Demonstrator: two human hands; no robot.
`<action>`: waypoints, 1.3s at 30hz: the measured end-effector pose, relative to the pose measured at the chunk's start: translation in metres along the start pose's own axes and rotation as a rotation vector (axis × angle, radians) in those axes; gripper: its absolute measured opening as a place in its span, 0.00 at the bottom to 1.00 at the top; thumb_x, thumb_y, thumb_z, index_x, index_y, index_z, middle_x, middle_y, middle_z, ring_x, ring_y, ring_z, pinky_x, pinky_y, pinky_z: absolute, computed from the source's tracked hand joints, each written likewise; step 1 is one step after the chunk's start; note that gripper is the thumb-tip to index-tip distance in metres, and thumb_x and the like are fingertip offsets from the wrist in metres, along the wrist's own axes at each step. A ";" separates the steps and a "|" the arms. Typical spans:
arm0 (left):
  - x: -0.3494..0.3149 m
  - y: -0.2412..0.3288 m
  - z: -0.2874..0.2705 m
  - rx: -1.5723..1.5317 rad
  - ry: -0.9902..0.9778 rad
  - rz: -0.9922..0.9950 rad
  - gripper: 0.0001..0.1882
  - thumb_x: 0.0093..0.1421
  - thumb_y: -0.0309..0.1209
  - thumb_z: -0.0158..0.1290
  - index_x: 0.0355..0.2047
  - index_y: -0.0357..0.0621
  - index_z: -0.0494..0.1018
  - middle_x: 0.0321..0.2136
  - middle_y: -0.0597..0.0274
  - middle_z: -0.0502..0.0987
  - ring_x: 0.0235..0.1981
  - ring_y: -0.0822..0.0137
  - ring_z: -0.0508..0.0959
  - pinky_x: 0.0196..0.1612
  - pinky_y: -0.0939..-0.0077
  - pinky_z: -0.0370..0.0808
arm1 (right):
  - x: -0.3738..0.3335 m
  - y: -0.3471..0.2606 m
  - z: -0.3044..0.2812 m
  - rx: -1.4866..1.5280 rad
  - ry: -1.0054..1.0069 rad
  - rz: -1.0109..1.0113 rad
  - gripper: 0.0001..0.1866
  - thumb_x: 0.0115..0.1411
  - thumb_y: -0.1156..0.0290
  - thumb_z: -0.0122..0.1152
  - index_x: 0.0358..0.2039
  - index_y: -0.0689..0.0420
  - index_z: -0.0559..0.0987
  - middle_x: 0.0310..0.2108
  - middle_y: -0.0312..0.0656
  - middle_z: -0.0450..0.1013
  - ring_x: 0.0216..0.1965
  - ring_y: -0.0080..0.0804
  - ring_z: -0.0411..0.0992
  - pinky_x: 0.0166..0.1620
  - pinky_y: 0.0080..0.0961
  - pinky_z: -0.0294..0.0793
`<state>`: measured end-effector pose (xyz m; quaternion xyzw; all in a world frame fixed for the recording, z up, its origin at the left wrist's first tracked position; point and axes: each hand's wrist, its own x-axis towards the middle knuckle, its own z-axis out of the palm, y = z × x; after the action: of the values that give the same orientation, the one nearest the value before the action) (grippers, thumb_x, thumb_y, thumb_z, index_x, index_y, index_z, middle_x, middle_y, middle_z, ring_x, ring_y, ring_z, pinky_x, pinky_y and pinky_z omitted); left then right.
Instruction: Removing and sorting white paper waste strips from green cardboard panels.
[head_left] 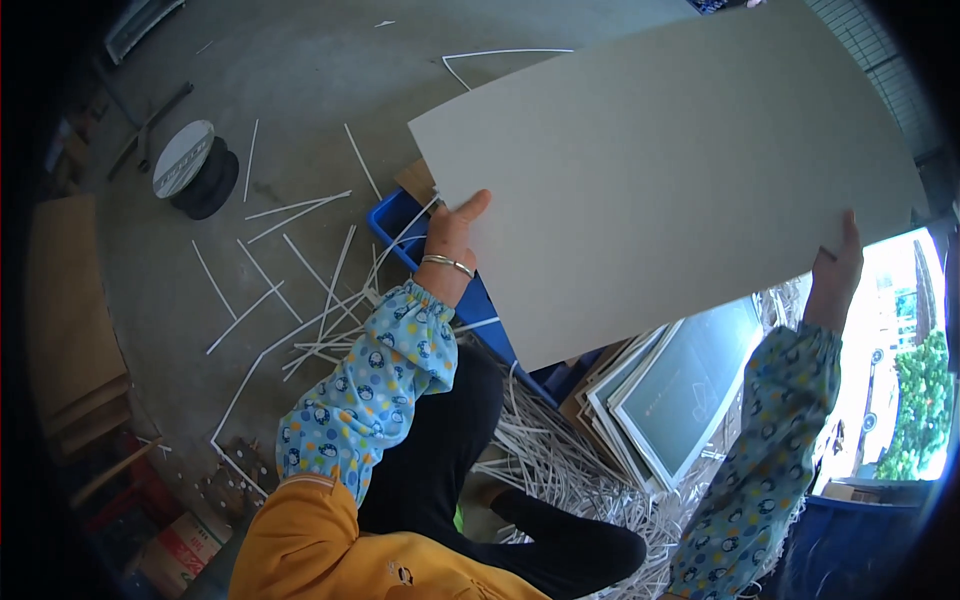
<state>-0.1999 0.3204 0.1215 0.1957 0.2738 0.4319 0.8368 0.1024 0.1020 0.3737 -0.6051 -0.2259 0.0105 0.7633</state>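
Observation:
A large, plain grey-beige board (660, 180) is held up in front of me, tilted, its left end lower than its far right corner. My left hand (452, 240) grips its left edge, thumb lying on the face and the other fingers hidden behind. At the lower right edge, my right hand (838, 275) holds it the same way, with one digit up on the face. Below the board, a stack of flat panels (685, 385) leans at a slant, the top one grey-green with a pale frame. Part of a blue bin (395, 222) shows behind the board's left edge.
Many thin white strips (325, 290) are strewn over the concrete floor, and a tangled heap of them (560, 465) lies by my legs. A black reel with a white top (195, 170) stands at the left. Brown cardboard (75, 300) sits at the left rim, a dark blue container (850, 545) at lower right.

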 end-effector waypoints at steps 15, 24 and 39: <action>0.151 -0.187 -0.133 0.458 0.498 0.032 0.17 0.45 0.30 0.58 0.32 0.28 0.71 0.31 0.57 0.74 0.30 0.66 0.73 0.34 0.73 0.70 | -0.206 0.338 -0.031 -0.282 -0.201 0.898 0.09 0.57 0.67 0.49 0.35 0.59 0.67 0.26 0.36 0.67 0.25 0.23 0.67 0.27 0.19 0.70; 0.147 -0.180 -0.123 0.208 0.330 -0.051 0.13 0.48 0.28 0.54 0.29 0.30 0.70 0.26 0.60 0.72 0.26 0.67 0.71 0.32 0.73 0.69 | -0.255 0.373 0.015 -0.209 -0.101 0.896 0.11 0.57 0.67 0.48 0.36 0.61 0.66 0.29 0.41 0.67 0.27 0.27 0.68 0.28 0.23 0.73; 0.137 -0.141 -0.118 0.592 0.111 -0.376 0.14 0.50 0.36 0.48 0.33 0.38 0.69 0.25 0.57 0.73 0.25 0.65 0.76 0.21 0.73 0.74 | -0.238 0.387 0.028 -0.499 -0.139 0.747 0.12 0.56 0.70 0.50 0.37 0.65 0.67 0.29 0.44 0.68 0.24 0.29 0.69 0.21 0.20 0.73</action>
<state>-0.1217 0.3676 -0.0887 0.3521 0.4635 0.1823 0.7924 -0.0217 0.1623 -0.0598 -0.8086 -0.0387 0.2709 0.5209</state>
